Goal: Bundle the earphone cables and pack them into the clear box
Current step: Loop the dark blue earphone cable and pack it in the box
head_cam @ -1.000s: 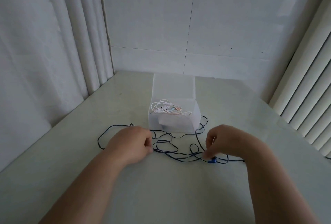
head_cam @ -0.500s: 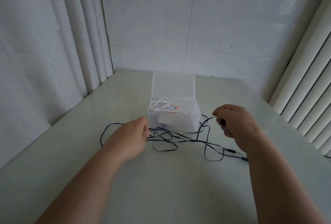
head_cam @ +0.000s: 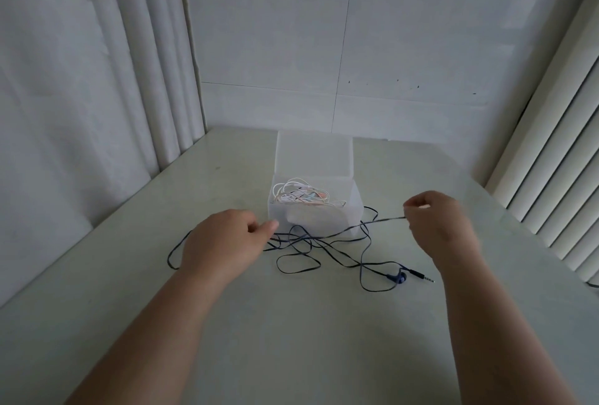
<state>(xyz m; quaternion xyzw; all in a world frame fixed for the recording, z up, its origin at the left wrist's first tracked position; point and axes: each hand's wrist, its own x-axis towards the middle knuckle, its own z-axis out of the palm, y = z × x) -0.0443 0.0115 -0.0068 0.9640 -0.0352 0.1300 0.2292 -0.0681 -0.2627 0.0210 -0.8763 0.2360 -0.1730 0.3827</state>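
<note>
Left hand (head_cam: 227, 242): we are holding it just in front of the clear box (head_cam: 324, 224), near its left corner. The fingers are curling closed on the dark blue cable (head_cam: 301, 242), though the hand is partly hiding the exact contact.
Right hand (head_cam: 440, 229): we are holding it raised to the right of the clear box. The fingers are pinching one strand of the same cable, and this strand is running tight above the bench (head_cam: 291, 323) toward the box front.
Dark blue cable: it is lying in loose, crossing loops in front of the clear box, with some loops close against the front wall. Its earbud (head_cam: 400, 277) and jack plug (head_cam: 421, 276) are resting in front and to the right of the box, apart from both hands.
Inside the clear box: white and pink cables (head_cam: 301, 197) are sitting in a coil, and the lid (head_cam: 312, 155) is standing open behind.
Done: we are judging that this first part is packed.
Left: we are only starting on the blue cable; untangling, bundling and packing it are not yet done.
</note>
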